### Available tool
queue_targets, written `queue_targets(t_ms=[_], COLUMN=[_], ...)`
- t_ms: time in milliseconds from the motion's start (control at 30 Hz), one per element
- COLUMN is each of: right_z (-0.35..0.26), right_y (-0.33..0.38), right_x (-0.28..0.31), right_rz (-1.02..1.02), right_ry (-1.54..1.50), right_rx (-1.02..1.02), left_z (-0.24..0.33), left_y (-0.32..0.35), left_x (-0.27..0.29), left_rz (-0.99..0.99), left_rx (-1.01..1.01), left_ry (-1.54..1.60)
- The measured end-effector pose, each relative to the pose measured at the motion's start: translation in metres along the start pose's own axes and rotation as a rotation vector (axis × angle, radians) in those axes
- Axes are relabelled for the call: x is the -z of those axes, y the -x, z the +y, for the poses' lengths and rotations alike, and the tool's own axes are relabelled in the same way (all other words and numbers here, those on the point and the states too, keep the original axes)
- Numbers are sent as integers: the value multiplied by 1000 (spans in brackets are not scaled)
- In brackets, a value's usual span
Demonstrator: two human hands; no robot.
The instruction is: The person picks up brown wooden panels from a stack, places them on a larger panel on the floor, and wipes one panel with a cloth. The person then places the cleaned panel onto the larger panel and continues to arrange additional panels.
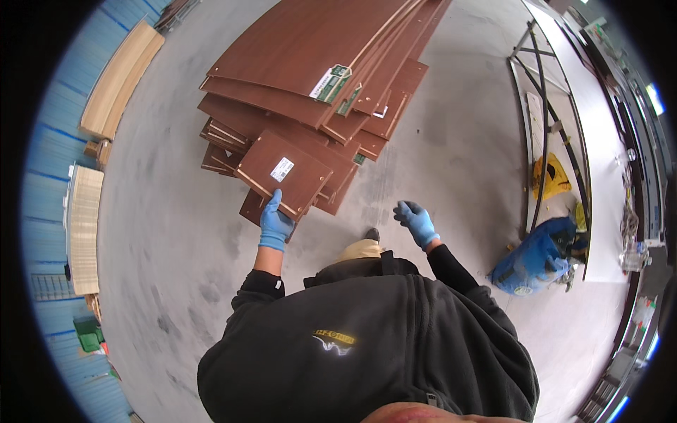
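Note:
My left hand (275, 223), in a blue glove, grips the near edge of a small reddish-brown panel (300, 178). The panel has a white label and small round fittings near its corners. It lies over the near end of a stack of similar brown panels (296, 56), tilted a little against them. Apart from the stack, my right hand (417, 223), gloved in blue too, hangs in the air to the right. Its fingers are loosely bent and somewhat apart, with nothing seen in them. Whatever carries the stack is hidden beneath it.
A blue sack (532, 259) lies on the grey floor (458, 148) at the right, beside a dark-legged frame and a long white-topped table (603, 162). A yellow bag (551, 176) is under it. Pale stacked boards (84, 229) stand along the blue wall at the left.

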State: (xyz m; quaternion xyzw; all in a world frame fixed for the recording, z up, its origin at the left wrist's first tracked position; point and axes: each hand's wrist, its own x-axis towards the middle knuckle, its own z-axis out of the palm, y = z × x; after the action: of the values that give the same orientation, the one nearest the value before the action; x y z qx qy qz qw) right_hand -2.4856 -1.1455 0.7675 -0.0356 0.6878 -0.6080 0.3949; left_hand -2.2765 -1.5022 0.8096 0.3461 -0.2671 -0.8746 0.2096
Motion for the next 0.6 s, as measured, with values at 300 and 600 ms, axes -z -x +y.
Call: queue_targets(t_ms=[300, 600], right_z=[-68, -125], right_y=[-156, -131], right_x=[-102, -130], right_rz=[-280, -297], right_ry=[-237, -414], right_rx=[-407, -409], left_z=[15, -26], left_y=[0, 8], left_x=[60, 40], left_rz=[220, 231], left_rx=[-50, -69], left_ry=[76, 148])
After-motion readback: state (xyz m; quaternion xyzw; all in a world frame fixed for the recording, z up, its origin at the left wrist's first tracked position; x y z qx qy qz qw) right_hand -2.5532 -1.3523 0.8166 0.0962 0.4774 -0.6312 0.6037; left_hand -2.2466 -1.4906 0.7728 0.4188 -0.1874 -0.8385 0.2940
